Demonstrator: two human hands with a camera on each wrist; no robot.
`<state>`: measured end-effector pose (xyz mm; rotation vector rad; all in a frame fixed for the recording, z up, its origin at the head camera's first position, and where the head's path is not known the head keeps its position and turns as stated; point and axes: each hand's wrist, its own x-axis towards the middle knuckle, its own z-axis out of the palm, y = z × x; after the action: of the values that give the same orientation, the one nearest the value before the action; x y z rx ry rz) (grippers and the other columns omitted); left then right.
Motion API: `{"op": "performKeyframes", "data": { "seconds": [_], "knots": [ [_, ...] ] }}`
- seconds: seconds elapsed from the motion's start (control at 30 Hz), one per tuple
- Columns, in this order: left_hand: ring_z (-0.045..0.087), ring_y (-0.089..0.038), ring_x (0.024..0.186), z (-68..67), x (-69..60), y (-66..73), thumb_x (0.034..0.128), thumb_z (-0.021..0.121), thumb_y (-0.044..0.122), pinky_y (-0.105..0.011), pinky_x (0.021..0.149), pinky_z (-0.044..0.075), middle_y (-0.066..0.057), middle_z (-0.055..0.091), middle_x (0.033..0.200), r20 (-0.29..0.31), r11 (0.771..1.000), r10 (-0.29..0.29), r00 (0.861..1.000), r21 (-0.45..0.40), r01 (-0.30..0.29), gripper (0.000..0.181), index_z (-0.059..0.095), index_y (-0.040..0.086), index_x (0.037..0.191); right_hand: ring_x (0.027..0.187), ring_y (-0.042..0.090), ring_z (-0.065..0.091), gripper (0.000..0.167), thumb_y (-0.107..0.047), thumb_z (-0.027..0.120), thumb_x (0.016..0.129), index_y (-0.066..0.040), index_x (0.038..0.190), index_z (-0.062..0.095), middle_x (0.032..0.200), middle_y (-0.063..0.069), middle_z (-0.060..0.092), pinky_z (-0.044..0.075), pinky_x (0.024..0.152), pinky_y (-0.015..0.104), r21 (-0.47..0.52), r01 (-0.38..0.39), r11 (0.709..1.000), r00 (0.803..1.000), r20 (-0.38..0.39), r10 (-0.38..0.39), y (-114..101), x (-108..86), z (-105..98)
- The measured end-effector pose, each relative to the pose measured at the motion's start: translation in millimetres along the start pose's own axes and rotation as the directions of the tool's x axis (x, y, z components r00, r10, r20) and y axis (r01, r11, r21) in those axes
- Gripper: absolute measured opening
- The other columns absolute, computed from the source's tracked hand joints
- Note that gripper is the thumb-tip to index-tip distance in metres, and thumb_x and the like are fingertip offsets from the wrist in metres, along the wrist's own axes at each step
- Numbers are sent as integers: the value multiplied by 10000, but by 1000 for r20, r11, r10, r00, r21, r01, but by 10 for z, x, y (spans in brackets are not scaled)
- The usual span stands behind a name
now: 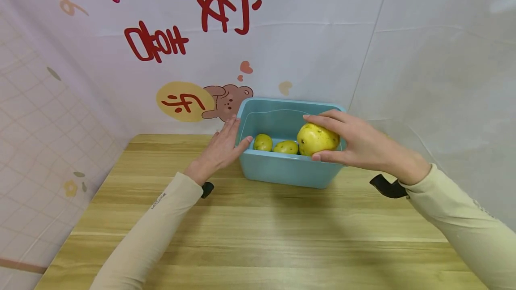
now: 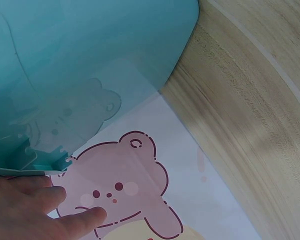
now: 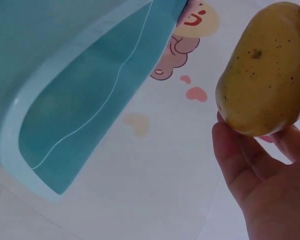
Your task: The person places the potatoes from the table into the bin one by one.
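A yellow potato (image 1: 317, 139) with dark specks is held in my right hand (image 1: 359, 144), thumb on the near side and fingers over the far side. It is above the right end of a light blue plastic bin (image 1: 288, 170). In the right wrist view the same potato (image 3: 265, 70) shows beside the bin's rim (image 3: 10, 115). Two smaller potatoes, one at the left (image 1: 263, 142) and one in the middle (image 1: 286, 147), lie inside the bin. My left hand (image 1: 221, 147) rests against the bin's left side, fingers extended and thumb by the rim.
The bin stands on a wood-grain table (image 1: 258, 236), close against a white printed cloth (image 1: 314, 48) hanging behind it. A cartoon bear (image 2: 115, 185) is printed on the cloth. Black wrist straps (image 1: 389, 187) show at both cuffs.
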<state>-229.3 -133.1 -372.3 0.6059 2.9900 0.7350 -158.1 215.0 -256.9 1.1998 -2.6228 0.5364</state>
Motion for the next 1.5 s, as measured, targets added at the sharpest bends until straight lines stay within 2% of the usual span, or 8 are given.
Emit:
{"op": "performKeyframes", "data": {
  "seconds": [0.23,0.47,0.77,1.0,1.5],
  "knots": [
    [23,-297,1598,1,-4,-2,1054,303,650,-633,1228,141,-147,38,1735,2,1000,0,1000,8,0,903,97,7,1653,1105,216,606,790,-360,869,853,-135,1527,524,1309,52,618,528,870,424,-3,-72,997,997,27,72,98,179,-16],
    [37,-304,1597,11,-10,10,1053,319,644,-644,1223,142,-155,52,1733,6,1000,0,1000,7,0,899,109,8,1653,1110,263,603,750,-406,821,896,-142,1531,522,1308,93,613,524,874,462,-13,-150,989,986,75,151,221,351,-27],
    [61,-336,1592,25,-19,12,1047,333,651,-648,1222,137,-157,51,1733,9,1000,-4,1000,3,4,911,114,6,1652,1107,265,581,754,-461,768,925,-149,1553,492,1338,107,600,491,842,432,-18,-232,973,963,138,232,346,550,9],
    [52,-318,1595,19,-12,8,1048,328,651,-649,1221,143,-148,46,1735,2,1000,-2,1000,1,2,907,113,10,1653,1106,272,566,776,-490,741,937,-143,1572,460,1353,118,582,483,838,431,-35,-254,967,949,182,256,425,649,70],
    [71,-320,1593,-7,-9,-5,1046,306,667,-650,1216,165,-155,55,1732,0,1000,5,1000,5,-5,920,111,2,1650,1050,292,560,784,-466,747,935,-101,1566,460,1311,150,595,468,828,433,-54,-271,961,944,182,277,542,759,257]
  ]
}}
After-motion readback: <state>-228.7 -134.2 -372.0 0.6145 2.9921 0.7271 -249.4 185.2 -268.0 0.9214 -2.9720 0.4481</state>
